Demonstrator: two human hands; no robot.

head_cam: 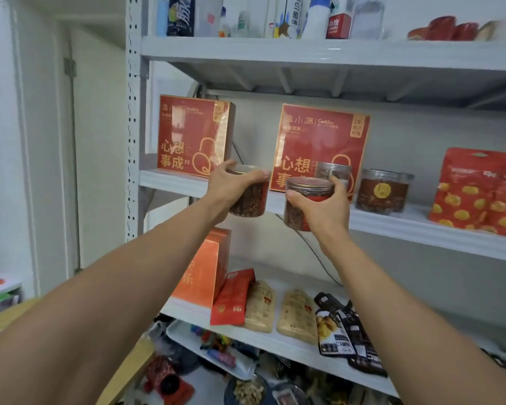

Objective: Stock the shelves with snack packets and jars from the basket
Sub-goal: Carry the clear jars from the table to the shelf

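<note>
Mid-task: left hand (pixel 227 182) and right hand (pixel 323 210), fingers wrapped round clear plastic nut jars (pixel 303 204), at middle grey shelf (pixel 421 229) front edge; two jars already placed, basket unseen.

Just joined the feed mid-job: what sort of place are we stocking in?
Probably a home storeroom or small shop's back room: a metal rack holds red gift boxes, snack packets and bottles, beside a plain door.
</note>
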